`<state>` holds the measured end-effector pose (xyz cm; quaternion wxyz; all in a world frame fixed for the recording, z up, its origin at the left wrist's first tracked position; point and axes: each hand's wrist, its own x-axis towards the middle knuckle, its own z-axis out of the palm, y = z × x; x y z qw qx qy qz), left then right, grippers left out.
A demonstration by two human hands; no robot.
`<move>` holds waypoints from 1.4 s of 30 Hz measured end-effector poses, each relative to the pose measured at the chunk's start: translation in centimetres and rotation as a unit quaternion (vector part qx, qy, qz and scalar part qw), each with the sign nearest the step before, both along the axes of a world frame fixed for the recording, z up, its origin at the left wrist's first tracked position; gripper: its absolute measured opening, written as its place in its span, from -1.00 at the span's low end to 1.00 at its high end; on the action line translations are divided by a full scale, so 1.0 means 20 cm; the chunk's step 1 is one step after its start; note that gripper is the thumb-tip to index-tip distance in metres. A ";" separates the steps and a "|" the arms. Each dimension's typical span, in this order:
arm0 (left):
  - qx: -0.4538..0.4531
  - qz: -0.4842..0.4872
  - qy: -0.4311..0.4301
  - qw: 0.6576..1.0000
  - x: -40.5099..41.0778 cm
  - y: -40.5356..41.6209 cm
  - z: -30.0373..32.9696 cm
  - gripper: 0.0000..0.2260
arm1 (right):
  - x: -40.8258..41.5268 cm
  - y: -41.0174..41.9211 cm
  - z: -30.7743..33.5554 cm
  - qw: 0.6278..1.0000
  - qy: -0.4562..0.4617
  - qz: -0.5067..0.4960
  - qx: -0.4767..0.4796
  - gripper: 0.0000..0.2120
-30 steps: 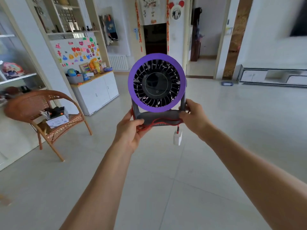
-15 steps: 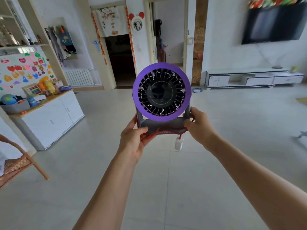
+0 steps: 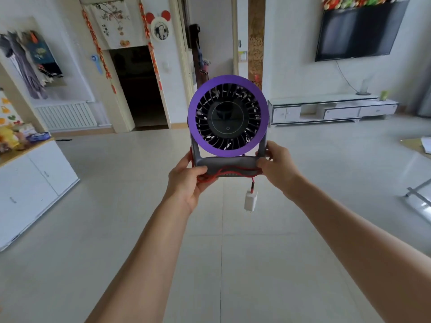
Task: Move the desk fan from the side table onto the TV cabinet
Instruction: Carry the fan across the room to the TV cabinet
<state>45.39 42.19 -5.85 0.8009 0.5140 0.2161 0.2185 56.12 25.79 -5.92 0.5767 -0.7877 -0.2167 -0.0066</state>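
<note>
The desk fan [image 3: 228, 116] is up in the air, out in front of the person, over the pale tiled floor [image 3: 140, 206]. It has a purple ring round black blades, and it sits upright in a grey stand. Its round face looks back at the camera, and a small power mark shows under the middle.

The left hand [image 3: 186, 183] holds the left end of the grey base. Its grip is clamped on the fan, with the thumb on top of the base and the fingers curled under. The right hand [image 3: 277, 166] holds the right end the same way, thumb on the front and fingers wrapped round the back. Both arms reach forward.

A red cord [image 3: 229, 171] is wound along the base, and part of it is pinched under the left hand. From it hangs a small white plug [image 3: 251, 201], which dangles below the base between the two hands.

The TV cabinet [image 3: 333, 110] is far off, against the back wall on the right, well apart from the fan. It is long, low and white, with little doors and drawers that are shut. On its top surface stand a small green cup [image 3: 383, 95] and a clear thing too blurry to name. A dark TV [image 3: 356, 31] hangs on the wall above it.

On the left is a white cupboard [image 3: 35, 180] with shut doors. On top sits a blue tub [image 3: 38, 137] beside some bright toys, too blurry to tell apart.
</note>
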 end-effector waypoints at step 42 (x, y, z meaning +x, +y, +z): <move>-0.017 -0.130 0.015 0.991 4.39 0.98 -0.03 -0.44 | 4.17 0.88 -0.02 0.994 -0.013 -0.107 -0.008 -0.87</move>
